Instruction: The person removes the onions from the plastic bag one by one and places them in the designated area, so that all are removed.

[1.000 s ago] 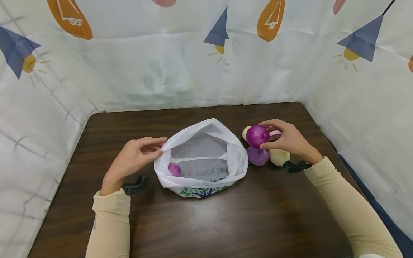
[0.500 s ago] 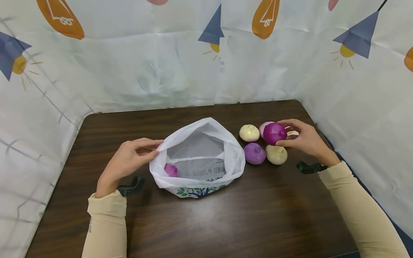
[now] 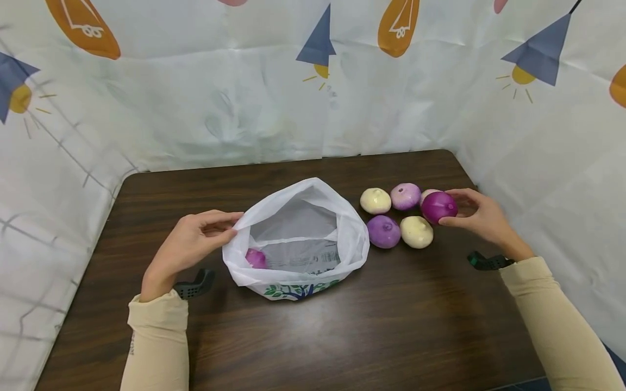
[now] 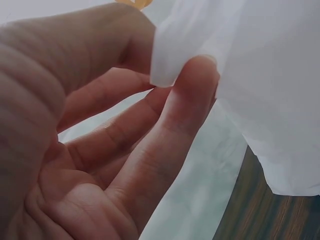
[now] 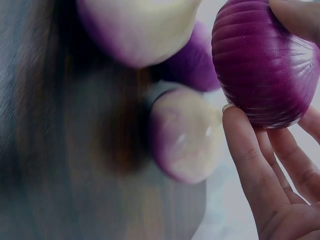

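Note:
A white plastic bag (image 3: 298,239) with a green tree print lies open in the middle of the brown table (image 3: 313,336). A purple onion (image 3: 255,258) sits inside it at the left. My left hand (image 3: 195,239) pinches the bag's left rim (image 4: 165,75) between thumb and fingers. My right hand (image 3: 476,214) holds a dark purple onion (image 3: 438,207) (image 5: 265,65) just above the table. To its left lie a white onion (image 3: 375,200), a pale purple onion (image 3: 405,196), a purple onion (image 3: 383,231) and a cream onion (image 3: 417,232).
A patterned white cloth (image 3: 274,92) walls in the table at the back and both sides. The table's right edge (image 3: 481,187) runs close behind my right hand. Bare wood lies in front of the bag.
My right hand has carried the dark purple onion to the right, away from the bag, uncovering the onions on the table. The left hand keeps its pinch on the rim.

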Available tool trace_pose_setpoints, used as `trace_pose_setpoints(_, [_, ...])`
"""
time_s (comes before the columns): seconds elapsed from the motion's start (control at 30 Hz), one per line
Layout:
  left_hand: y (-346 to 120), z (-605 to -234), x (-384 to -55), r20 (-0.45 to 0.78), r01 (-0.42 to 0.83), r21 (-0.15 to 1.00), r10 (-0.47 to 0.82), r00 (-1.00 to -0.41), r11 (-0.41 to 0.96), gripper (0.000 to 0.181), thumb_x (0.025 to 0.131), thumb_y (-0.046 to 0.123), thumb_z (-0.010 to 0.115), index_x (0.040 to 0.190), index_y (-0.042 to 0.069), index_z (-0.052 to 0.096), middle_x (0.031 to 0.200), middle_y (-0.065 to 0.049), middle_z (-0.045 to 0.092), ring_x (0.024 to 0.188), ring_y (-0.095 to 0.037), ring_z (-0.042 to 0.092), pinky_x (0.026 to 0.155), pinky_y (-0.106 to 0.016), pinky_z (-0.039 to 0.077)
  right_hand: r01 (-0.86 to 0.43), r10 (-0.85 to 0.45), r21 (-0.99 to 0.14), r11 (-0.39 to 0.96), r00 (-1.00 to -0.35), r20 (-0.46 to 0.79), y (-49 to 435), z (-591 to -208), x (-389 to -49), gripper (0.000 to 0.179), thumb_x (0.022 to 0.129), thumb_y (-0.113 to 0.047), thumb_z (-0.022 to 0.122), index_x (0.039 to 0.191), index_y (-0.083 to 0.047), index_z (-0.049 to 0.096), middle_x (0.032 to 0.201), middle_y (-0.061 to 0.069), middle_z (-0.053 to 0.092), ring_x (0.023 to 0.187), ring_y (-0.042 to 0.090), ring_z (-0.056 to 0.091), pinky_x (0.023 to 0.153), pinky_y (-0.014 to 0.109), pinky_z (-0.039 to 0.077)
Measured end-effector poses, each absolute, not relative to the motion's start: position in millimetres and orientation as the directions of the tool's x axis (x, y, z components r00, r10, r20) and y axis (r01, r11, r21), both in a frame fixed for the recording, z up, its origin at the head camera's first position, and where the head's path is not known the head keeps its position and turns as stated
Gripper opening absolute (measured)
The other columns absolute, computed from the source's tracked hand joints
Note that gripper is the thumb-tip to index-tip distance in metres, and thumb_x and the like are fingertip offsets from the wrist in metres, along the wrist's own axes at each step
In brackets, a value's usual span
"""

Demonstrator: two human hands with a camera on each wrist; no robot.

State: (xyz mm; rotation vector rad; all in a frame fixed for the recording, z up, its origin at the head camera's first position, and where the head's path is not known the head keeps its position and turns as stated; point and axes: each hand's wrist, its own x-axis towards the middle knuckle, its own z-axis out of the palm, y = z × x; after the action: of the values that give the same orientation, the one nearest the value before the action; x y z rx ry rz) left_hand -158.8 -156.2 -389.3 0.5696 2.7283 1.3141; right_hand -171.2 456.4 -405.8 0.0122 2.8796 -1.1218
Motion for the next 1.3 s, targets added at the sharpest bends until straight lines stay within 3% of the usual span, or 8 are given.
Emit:
trace_pose_setpoints(0.37, [-154,-390,-159,0.104,0.301,0.767,0.353,-0.93,0.566,0.034,0.096,0.014,0.074,0.13,0.012,0.073,0.118,-0.011,0.076,0.091,0.009,0.07,0.082,-0.008,0.055,0.043,0.016,-0.641,0.766,-0.999,-0.048,486,-422,-149,0.067,0.086,-0.037,0.086,0.143,-0.017,0.057,0.111,-0.032,0.058,0.097,-0.019,0.056,0.074,0.014,0.053])
trace_pose_setpoints(0.57, [-152,-390,-161,0.084,0.284,0.776,0.355,-0.931,0.563,0.035,0.096,0.016,0.075,0.13,0.013,0.072,0.12,-0.009,0.076,0.092,0.006,0.071,0.082,-0.009,0.056,0.067,0.017,-0.608,0.791,-0.996,-0.088,499,-432,-136,0.071,0.087,-0.038,0.084,0.146,-0.013,0.053,0.121,-0.012,0.061,0.095,-0.021,0.053,0.071,0.013,0.051])
trace_pose_setpoints(0.73, [-153,-392,-160,0.071,0.268,0.781,0.346,-0.936,0.565,0.035,0.096,0.015,0.074,0.13,0.012,0.072,0.12,-0.009,0.075,0.092,0.005,0.072,0.083,-0.01,0.057,0.09,0.034,-0.602,0.794,-0.994,-0.103,504,-437,-133,0.072,0.087,-0.042,0.083,0.146,-0.014,0.053,0.118,-0.023,0.062,0.095,-0.025,0.052,0.072,0.011,0.049])
trace_pose_setpoints(0.8, [-153,-392,-160,0.073,0.267,0.782,0.343,-0.937,0.563,0.035,0.096,0.014,0.074,0.13,0.011,0.072,0.12,-0.01,0.075,0.093,0.006,0.071,0.083,-0.01,0.057,0.09,0.035,-0.596,0.798,-0.994,-0.102,505,-439,-134,0.073,0.087,-0.043,0.083,0.146,-0.013,0.053,0.122,-0.014,0.068,0.095,-0.027,0.051,0.072,0.01,0.047])
trace_pose_setpoints(0.93, [-153,-392,-159,0.076,0.265,0.786,0.338,-0.938,0.559,0.035,0.095,0.013,0.075,0.13,0.01,0.072,0.12,-0.01,0.075,0.093,0.006,0.071,0.083,-0.01,0.057,0.082,0.024,-0.587,0.805,-0.994,-0.107,504,-445,-136,0.074,0.087,-0.043,0.083,0.146,-0.012,0.053,0.134,0.022,0.066,0.094,-0.029,0.048,0.071,0.009,0.045])
trace_pose_setpoints(1.07, [-154,-391,-159,0.076,0.264,0.779,0.333,-0.94,0.568,0.035,0.095,0.014,0.075,0.13,0.011,0.072,0.12,-0.01,0.075,0.093,0.006,0.071,0.083,-0.009,0.056,0.071,0.002,-0.59,0.804,-0.993,-0.117,502,-452,-141,0.073,0.088,-0.042,0.083,0.147,-0.012,0.052,0.137,0.026,0.064,0.095,-0.029,0.044,0.072,0.009,0.043])
trace_pose_setpoints(1.17, [-156,-391,-158,0.075,0.263,0.771,0.327,-0.942,0.581,0.035,0.095,0.015,0.075,0.13,0.011,0.072,0.119,-0.01,0.076,0.092,0.007,0.07,0.082,-0.008,0.056,0.075,-0.003,-0.569,0.819,-0.991,-0.135,499,-456,-146,0.074,0.088,-0.045,0.082,0.147,-0.013,0.052,0.139,0.026,0.063,0.102,-0.016,0.053,0.077,0.016,0.046])
trace_pose_setpoints(1.3, [-157,-390,-157,0.077,0.264,0.768,0.324,-0.943,0.584,0.035,0.095,0.015,0.075,0.13,0.011,0.072,0.119,-0.011,0.075,0.092,0.007,0.07,0.082,-0.008,0.056,0.094,-0.004,-0.562,0.822,-0.985,-0.171,494,-458,-149,0.079,0.088,-0.05,0.08,0.149,-0.011,0.049,0.144,0.028,0.059,0.124,0.029,0.061,0.09,0.047,0.053])
